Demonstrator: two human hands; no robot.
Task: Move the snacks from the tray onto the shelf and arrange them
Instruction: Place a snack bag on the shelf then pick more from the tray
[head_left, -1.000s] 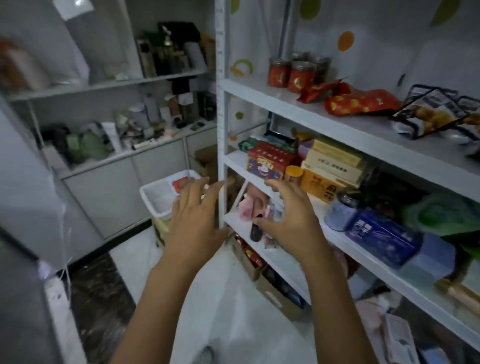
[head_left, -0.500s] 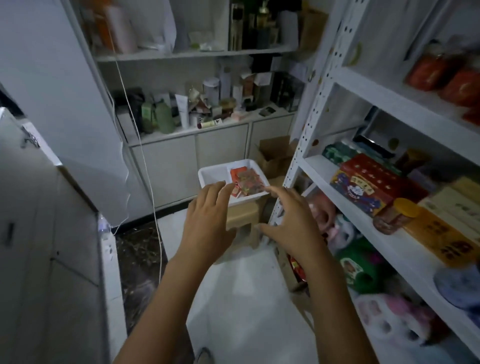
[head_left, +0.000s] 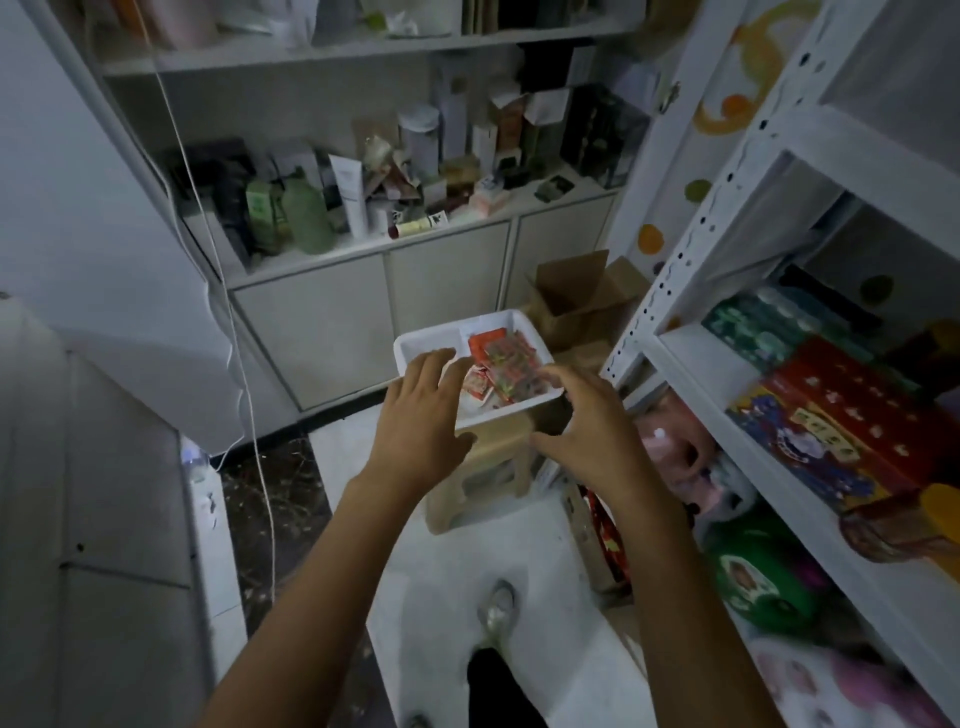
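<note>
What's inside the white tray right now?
Red and orange snack packets lie piled in the right side of the tray. The left hand covers part of its left side, hiding anything there.

White tray; red-orange patterned snack packets; white shelf; red box with small pale motifs.

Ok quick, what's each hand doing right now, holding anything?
Left hand: open, fingers spread, holding nothing, by the tray.
Right hand: open, fingers loosely curved, holding nothing, near the snacks.
</note>
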